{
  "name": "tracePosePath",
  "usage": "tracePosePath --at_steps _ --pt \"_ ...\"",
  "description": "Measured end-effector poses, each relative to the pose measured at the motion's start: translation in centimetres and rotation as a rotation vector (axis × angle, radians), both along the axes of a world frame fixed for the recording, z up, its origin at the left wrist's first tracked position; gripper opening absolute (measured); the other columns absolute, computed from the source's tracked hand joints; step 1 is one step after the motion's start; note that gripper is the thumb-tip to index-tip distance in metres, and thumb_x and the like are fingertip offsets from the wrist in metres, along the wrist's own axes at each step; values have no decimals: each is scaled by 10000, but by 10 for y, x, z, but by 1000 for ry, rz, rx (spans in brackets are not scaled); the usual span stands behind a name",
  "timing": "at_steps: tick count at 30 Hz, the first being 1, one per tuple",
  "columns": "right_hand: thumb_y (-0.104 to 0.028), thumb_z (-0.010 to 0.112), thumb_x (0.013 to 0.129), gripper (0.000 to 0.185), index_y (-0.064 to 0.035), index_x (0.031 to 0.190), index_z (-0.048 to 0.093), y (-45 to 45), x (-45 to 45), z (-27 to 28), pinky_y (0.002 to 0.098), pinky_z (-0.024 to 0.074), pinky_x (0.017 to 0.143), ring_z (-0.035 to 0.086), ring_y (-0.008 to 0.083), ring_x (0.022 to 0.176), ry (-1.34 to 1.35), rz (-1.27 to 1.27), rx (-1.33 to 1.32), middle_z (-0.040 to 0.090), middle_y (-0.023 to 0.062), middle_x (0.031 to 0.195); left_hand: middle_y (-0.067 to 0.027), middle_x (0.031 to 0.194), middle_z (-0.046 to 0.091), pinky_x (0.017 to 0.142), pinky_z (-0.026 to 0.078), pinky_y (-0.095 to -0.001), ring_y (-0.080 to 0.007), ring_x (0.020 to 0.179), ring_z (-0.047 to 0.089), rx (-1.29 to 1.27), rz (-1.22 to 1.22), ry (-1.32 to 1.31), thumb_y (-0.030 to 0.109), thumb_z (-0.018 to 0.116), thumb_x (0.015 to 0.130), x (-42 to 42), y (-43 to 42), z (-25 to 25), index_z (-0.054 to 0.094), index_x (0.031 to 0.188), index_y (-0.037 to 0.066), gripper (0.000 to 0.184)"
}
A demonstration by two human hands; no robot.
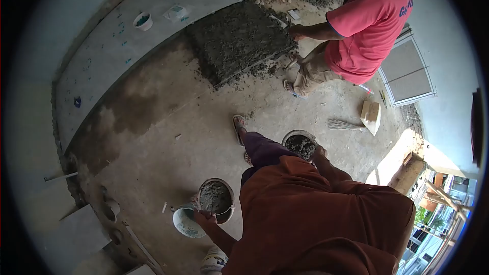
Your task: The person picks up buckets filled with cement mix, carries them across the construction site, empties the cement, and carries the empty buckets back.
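Observation:
My left hand point(205, 218) is closed at the near side of a bucket of grey mortar point(215, 197), where its wire handle meets my fingers. A white bucket with a greenish inside point(187, 224) is right beside that hand; whether it touches my fingers, I cannot tell. On the other side of my body, my right hand point(319, 154) grips the rim or handle of a second bucket point(299, 145), filled with dark, lumpy mortar. Both mortar buckets are upright. My sandalled foot point(239, 128) shows ahead on the concrete floor.
A co-worker in a pink shirt point(364, 25) bends by a patch of wet mortar point(244, 38). A small white bucket point(143, 21) stands on the pale floor strip. A stick broom point(346, 125) and a block point(371, 114) lie at right. A framed panel point(407, 69) leans against the wall.

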State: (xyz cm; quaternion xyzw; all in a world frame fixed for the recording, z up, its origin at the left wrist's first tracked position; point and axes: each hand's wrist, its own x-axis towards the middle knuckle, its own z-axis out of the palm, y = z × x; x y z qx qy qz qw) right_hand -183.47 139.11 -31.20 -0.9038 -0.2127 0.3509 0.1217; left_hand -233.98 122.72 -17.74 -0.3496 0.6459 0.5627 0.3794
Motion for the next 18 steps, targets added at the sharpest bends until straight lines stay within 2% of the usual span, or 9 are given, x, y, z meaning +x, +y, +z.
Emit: tracePosePath --at_steps 2,4,7,8,10,13,15,17,18 --pt "-255 451 768 323 -9 919 595 25 -32 22 408 483 632 586 245 753 35 22 -113 608 151 862 50 459 213 421 212 -296 -103 371 191 -41 -14 6 379 480 851 -27 26 4 299 581 176 383" --pt "-163 420 766 284 18 908 586 53 -53 13 404 499 679 597 255 772 256 -500 -127 600 185 902 51 457 208 426 205 -291 -101 372 179 -51 -93 44 372 478 850 -52 56 5 287 568 184 390" --pt "-151 419 758 250 24 820 587 72 -87 2 386 505 633 597 246 679 244 -708 -1 604 175 794 52 454 192 430 196 -283 -99 376 170 -53 -170 43 373 477 850 -93 110 10 267 551 185 411" --pt "-151 419 758 250 24 820 587 75 -93 1 386 505 633 597 246 679 240 -711 -11 604 175 794 55 451 183 431 189 -279 -96 377 170 -82 -188 69 393 492 842 -105 136 16 256 539 182 438" --pt "-225 435 782 291 16 839 588 76 -101 -14 414 471 576 569 262 638 206 -259 -64 582 156 731 54 453 174 431 183 -275 -96 378 166 -54 -214 70 420 505 837 -130 182 26 258 540 182 453" --pt "-225 470 804 230 -17 767 561 118 -133 -10 378 442 480 521 229 543 279 -224 -85 526 93 634 42 435 198 440 196 -292 -108 373 185 25 -280 83 439 509 835 -174 251 36 296 531 175 456" --pt "-232 490 824 218 -44 717 513 120 -146 -26 317 405 414 492 183 489 645 -848 245 485 68 596 33 414 215 447 208 -302 -119 362 193 42 -314 100 431 495 847 -191 293 44 310 516 170 460" --pt "-270 486 844 243 -74 702 462 121 -157 -45 283 363 373 437 143 438 509 -272 365 439 36 567 32 441 200 455 210 -299 -120 382 200 97 -326 104 411 500 851 -208 341 46 302 545 168 438" --pt "-255 490 847 224 -78 714 458 142 -167 -32 273 354 369 421 136 432 650 -553 370 434 25 568 34 469 191 463 208 -294 -119 401 210 135 -328 96 403 512 846 -219 360 40 304 576 166 415"
